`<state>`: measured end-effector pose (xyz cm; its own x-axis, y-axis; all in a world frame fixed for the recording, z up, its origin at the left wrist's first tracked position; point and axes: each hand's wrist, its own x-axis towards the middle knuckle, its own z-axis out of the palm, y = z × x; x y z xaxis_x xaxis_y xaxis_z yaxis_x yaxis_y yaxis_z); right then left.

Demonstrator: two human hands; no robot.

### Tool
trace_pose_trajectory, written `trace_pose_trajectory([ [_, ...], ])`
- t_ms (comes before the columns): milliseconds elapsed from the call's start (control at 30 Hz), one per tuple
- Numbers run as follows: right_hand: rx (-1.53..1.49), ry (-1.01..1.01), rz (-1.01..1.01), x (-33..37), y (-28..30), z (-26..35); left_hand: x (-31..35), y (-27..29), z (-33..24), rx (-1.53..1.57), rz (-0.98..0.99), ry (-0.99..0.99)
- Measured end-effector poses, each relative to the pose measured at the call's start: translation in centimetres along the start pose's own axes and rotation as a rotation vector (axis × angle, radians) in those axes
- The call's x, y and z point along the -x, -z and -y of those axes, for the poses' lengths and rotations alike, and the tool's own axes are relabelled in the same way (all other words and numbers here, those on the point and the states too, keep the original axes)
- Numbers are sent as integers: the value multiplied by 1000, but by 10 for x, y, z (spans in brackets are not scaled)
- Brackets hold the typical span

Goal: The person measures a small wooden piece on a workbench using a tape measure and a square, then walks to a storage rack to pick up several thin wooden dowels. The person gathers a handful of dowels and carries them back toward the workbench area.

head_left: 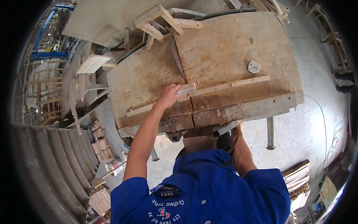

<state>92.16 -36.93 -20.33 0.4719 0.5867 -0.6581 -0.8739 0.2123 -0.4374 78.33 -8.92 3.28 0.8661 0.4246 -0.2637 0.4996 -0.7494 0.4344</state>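
My left hand is closed round a short wooden block, just over the slot of a worn wooden saw table. Beyond the block, a toothed saw blade stands up through that slot. A long thin wood strip lies across the tabletop to the right of the block, and another thin strip shows left of my wrist. My right hand is low at the table's front edge, beside a pale flat piece. The fingers of that hand are mostly hidden.
A silver tape measure and a small green triangular scrap lie on the table's right half. A wooden frame stands at the far edge. Steps rise at the left; stacked wood sits at the lower right.
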Motion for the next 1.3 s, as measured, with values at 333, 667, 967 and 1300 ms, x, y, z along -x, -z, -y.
trace_pose_trajectory([
  [333, 64, -41, -16, 8, -1, -10, -4, -4, 5, 13, -22, -29],
  [667, 624, -146, -219, 86, 35, 57, -2, -9, 22, -18, 14, 8],
  [967, 995, 719, -37, 189, -101, 77, -5, -5, 16, -46, 56, 19],
  [1300, 1352, 1200, -3, 164, -135, 19, -11, -11, 25, -40, 77, -5],
])
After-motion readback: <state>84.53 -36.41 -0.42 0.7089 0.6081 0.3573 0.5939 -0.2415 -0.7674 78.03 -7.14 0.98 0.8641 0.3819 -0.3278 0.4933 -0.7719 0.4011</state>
